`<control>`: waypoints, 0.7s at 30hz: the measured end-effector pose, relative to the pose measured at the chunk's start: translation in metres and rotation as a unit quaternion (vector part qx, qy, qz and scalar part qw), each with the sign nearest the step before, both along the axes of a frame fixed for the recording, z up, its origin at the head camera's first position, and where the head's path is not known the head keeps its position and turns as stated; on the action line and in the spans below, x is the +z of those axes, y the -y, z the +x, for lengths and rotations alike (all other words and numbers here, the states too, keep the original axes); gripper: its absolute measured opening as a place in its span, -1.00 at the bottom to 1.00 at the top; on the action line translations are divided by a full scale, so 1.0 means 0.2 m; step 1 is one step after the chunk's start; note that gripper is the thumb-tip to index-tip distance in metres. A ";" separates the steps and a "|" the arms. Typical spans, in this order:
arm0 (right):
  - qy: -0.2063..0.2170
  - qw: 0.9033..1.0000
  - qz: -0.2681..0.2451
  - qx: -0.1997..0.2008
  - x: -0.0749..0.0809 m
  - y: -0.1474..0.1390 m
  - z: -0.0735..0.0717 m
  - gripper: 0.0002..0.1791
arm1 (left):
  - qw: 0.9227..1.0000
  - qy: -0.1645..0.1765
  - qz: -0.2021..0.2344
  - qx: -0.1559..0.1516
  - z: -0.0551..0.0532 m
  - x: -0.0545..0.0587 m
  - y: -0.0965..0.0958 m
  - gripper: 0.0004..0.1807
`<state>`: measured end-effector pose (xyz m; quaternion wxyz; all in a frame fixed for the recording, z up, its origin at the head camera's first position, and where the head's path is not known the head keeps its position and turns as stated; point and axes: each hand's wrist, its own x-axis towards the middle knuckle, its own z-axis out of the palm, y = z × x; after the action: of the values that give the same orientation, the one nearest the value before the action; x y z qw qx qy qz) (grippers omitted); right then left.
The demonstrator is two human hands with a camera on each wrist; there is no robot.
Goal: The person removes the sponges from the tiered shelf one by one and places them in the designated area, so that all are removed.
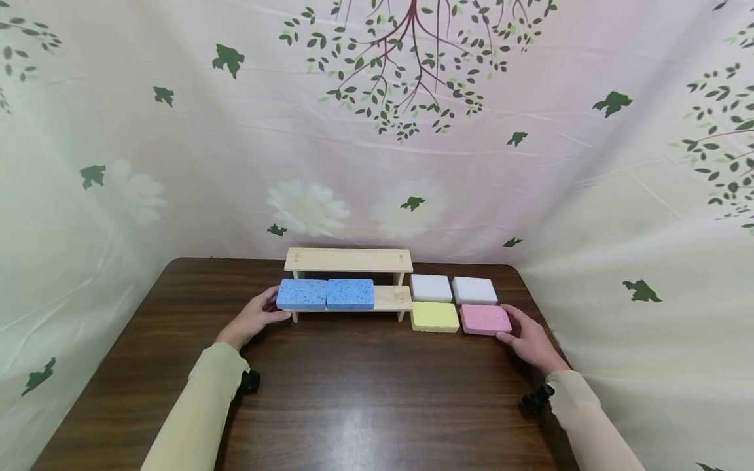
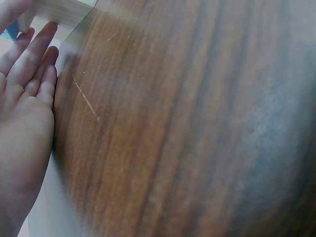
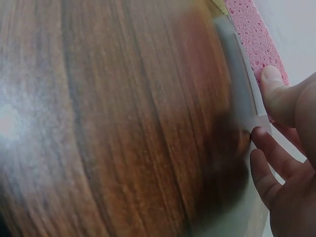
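At the left end of the lower wooden step (image 1: pixel 393 298), my left hand (image 1: pixel 254 318) touches the wood beside a blue speckled sponge (image 1: pixel 302 294). Its fingers look straight in the left wrist view, close against the wooden end (image 2: pixel 69 17). A second blue sponge (image 1: pixel 350 294) lies on the same step, side by side with the first. On the right, my right hand (image 1: pixel 532 339) grips a pink sponge (image 1: pixel 485 319) by its right end, thumb at the near corner. The thumb (image 3: pixel 272 81) lies against the pink sponge (image 3: pixel 249 34) in the right wrist view.
A yellow sponge (image 1: pixel 434 316) lies left of the pink one. Behind them lie two white blocks (image 1: pixel 430 288). The upper wooden step (image 1: pixel 349 260) stands at the back of the dark brown table (image 1: pixel 353 386), before a printed curtain (image 1: pixel 353 157).
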<state>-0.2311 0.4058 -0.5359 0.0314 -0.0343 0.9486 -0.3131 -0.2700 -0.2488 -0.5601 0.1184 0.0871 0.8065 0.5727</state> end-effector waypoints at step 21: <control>-0.006 0.999 0.037 0.011 -0.05 0.01 -0.02 -0.18 | 1.000 0.011 0.010 0.004 0.03 0.08 -0.04 -0.06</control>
<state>-0.2358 0.4041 -0.5456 0.0306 -0.0452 0.9592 -0.2774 -0.2638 -0.2418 -0.5444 0.1235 0.0788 0.7996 0.5824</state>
